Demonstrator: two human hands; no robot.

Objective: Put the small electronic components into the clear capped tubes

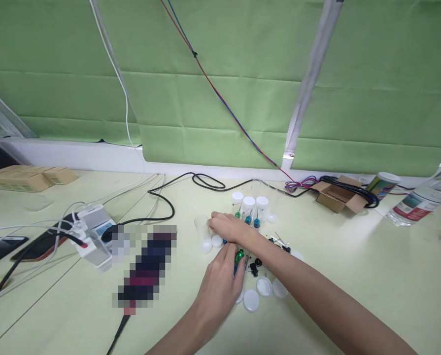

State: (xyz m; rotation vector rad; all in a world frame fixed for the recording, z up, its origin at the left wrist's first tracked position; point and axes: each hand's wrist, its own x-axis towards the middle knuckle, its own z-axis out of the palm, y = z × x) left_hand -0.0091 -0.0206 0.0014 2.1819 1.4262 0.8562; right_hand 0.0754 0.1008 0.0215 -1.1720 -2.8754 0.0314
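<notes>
My left hand [222, 281] is curled around a small tool with a shiny green handle [239, 255], a bit of blue showing below it. Crossing above it, my right hand [227, 227] has bent fingertips by the rim of a clear plastic jar [203, 232]; what they hold is hidden. Just past that hand, small tools with blue handles [256, 223] and thin metal shafts lie before several white-capped jars [249, 203]. Black small parts [254, 269] and thin metal rods [279, 240] are scattered under my right forearm. White round lids [251, 300] lie nearer me.
A power strip [94, 231] with tangled cables and a pixelated dark object [146, 271] lie to the left. Along the back runs a black cable [161, 219]. An open cardboard box [340, 195], a can [383, 183] and a water bottle [420, 199] are on the right.
</notes>
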